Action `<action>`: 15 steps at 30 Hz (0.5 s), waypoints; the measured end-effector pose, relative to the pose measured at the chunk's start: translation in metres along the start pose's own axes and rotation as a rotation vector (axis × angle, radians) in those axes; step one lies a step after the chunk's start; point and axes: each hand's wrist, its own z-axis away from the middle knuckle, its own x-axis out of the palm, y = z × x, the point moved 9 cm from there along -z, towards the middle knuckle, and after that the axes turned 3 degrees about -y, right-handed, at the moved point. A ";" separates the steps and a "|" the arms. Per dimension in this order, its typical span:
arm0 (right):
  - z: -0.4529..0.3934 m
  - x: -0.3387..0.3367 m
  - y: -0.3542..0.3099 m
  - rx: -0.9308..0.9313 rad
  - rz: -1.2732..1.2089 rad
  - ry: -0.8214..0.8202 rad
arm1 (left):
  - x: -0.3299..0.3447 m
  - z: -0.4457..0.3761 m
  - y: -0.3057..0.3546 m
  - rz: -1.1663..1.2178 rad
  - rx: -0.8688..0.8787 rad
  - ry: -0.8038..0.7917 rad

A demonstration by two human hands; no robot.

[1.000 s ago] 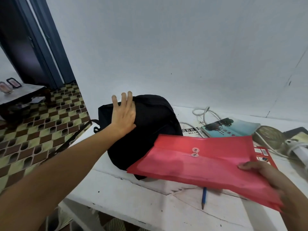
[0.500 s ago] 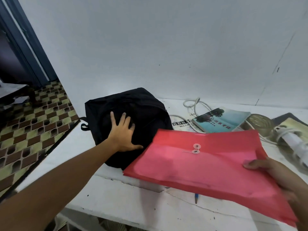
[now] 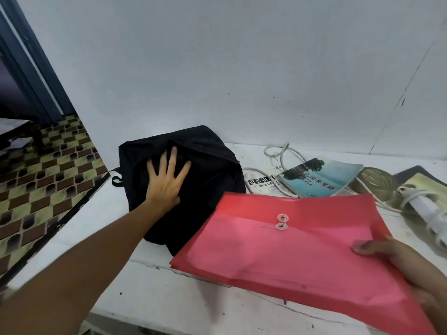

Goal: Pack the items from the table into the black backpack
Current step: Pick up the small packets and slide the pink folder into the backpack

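The black backpack (image 3: 208, 180) stands on the white table (image 3: 150, 293) at the left, against the wall. My left hand (image 3: 167, 182) lies flat on its front with the fingers spread, holding nothing. My right hand (image 3: 406, 269) grips the right edge of a red string-tie envelope (image 3: 290, 252), held level above the table just right of the backpack. A teal book (image 3: 319, 177) lies behind the envelope on top of a white booklet (image 3: 260, 183). The backpack's opening is not visible.
A white cable (image 3: 280, 153) loops near the wall. A round woven object (image 3: 377, 184), a rolled white item (image 3: 433, 213) and a dark-framed tablet or board (image 3: 420, 182) lie at the right. The table's left edge drops to a tiled floor (image 3: 43, 180).
My left hand slid from the backpack's top-left down and then back up its front. The envelope stayed in my right hand, shifting slightly right. My head turned right.
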 end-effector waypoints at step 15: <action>-0.039 0.058 -0.018 0.006 -0.024 -0.047 | -0.029 -0.037 -0.028 0.322 0.145 -0.007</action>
